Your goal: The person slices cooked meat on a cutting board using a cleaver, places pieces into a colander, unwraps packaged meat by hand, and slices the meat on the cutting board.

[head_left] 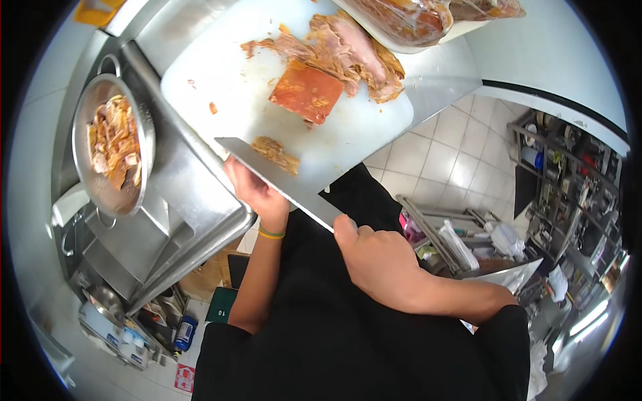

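Probably mid-slicing here, clenching the knife (281, 181) in the right hand (382, 264) near a meat scrap (275, 155) on the white board (200, 73), unable to tell the left hand's (251, 187) half-hidden grip, calling next for careful clearance!

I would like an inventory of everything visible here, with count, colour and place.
cutting board: one, white, upper centre
large meat pieces: several, brownish, on board
square piece: one, reddish-orange, on board
knife: one, silver, over board edge
small meat heap: one, brown, beside knife
colander: one, silver, left
meat strips: several, brown, in colander
wrapped meat: at least two, brown, top
steel counter: one, grey, left
floor tiles: many, pale, right
kitchenware: uncountable, mixed colours, far right
bottle: one, blue, lower left
Smaller background items are too blurred to name.
wristband: one, yellow and green, left wrist
shirt: one, black, bottom centre
left hand: one, bare, beside knife
right hand: one, bare, gripping knife
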Action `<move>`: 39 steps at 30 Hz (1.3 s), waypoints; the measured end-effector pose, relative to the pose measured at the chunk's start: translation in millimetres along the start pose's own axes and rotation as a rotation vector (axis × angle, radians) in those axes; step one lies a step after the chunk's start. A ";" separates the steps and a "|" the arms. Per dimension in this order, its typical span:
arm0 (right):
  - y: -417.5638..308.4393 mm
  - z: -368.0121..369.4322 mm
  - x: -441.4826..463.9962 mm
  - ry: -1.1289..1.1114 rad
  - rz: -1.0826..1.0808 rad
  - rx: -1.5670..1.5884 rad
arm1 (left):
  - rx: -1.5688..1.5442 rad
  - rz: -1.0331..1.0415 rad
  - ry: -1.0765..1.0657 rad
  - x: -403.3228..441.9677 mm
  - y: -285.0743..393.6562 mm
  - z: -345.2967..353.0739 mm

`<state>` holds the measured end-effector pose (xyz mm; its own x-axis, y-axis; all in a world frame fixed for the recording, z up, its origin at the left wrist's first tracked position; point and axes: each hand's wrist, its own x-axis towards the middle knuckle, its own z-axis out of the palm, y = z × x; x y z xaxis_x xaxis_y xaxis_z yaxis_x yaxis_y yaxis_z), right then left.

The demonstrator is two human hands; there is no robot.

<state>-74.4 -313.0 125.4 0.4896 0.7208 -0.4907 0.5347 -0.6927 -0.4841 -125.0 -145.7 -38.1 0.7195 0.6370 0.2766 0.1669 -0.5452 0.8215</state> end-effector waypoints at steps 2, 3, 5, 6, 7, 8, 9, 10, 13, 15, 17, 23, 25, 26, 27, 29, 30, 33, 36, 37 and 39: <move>-3.0 -2.9 9.6 -0.040 0.017 -0.028 | 0.010 0.012 -0.023 1.3 -2.4 1.0; -4.0 -3.2 14.6 -0.055 0.026 -0.021 | 0.012 0.012 -0.018 0.7 -4.1 1.3; -4.8 -3.8 27.3 -0.098 0.068 0.028 | 0.057 0.033 0.004 0.4 -3.3 2.7; -4.5 -1.4 36.8 -0.105 0.069 0.030 | 0.059 0.027 0.002 -0.2 -6.2 2.8; -3.7 3.5 47.6 -0.021 0.012 0.060 | 0.074 0.006 -0.004 -2.5 -9.1 2.5; -2.3 8.4 58.5 0.065 -0.046 0.090 | 0.090 -0.013 -0.007 -4.4 -11.2 2.2; -0.7 13.4 71.2 0.064 -0.049 0.093 | 0.094 -0.013 -0.007 -4.7 -12.1 4.8; 1.2 18.4 82.0 0.057 -0.049 0.129 | 0.003 -0.051 0.058 -5.2 -10.7 10.4; 4.0 19.0 76.8 0.080 -0.068 0.171 | -0.046 -0.035 0.115 1.8 -4.2 13.2; 6.0 11.6 55.0 0.087 -0.081 0.187 | 0.023 0.007 0.077 2.1 -3.9 8.8; 7.0 -2.5 27.2 -0.273 0.201 0.138 | 0.022 0.005 0.080 2.1 -5.4 9.6; 21.3 36.6 74.7 0.049 -0.044 0.202 | -0.051 -0.084 0.124 1.2 -2.2 13.9; 23.3 29.2 60.2 0.060 -0.039 0.192 | -0.022 -0.042 0.100 -0.9 -1.5 10.5; 22.5 17.6 45.1 -0.046 0.058 0.198 | 0.019 -0.007 0.088 0.6 -3.7 11.7; 20.7 13.5 35.9 -0.163 0.156 0.213 | 0.035 0.002 0.072 0.8 -3.6 11.0; 31.3 39.1 52.1 -0.014 0.026 0.209 | 0.033 -0.026 0.079 5.0 0.5 12.5; 34.2 51.9 61.6 0.143 -0.083 0.206 | 0.017 -0.051 0.073 5.3 3.8 12.2; 37.0 60.6 99.3 0.169 -0.139 0.262 | -0.024 -0.044 0.122 5.8 -1.8 16.1; 41.9 63.5 102.7 0.200 -0.183 0.272 | -0.008 -0.015 0.123 1.5 -4.2 14.3; 42.7 58.2 101.2 0.210 -0.219 0.239 | 0.001 0.003 0.114 2.4 -3.6 15.2; 49.9 46.0 72.0 0.162 -0.200 0.240 | 0.025 0.033 0.106 0.6 -2.0 13.1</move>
<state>-44.1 -296.8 32.6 0.5043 0.8244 -0.2570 0.4630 -0.5094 -0.7253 -116.1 -151.4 -46.1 0.6499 0.6717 0.3556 0.1621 -0.5796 0.7986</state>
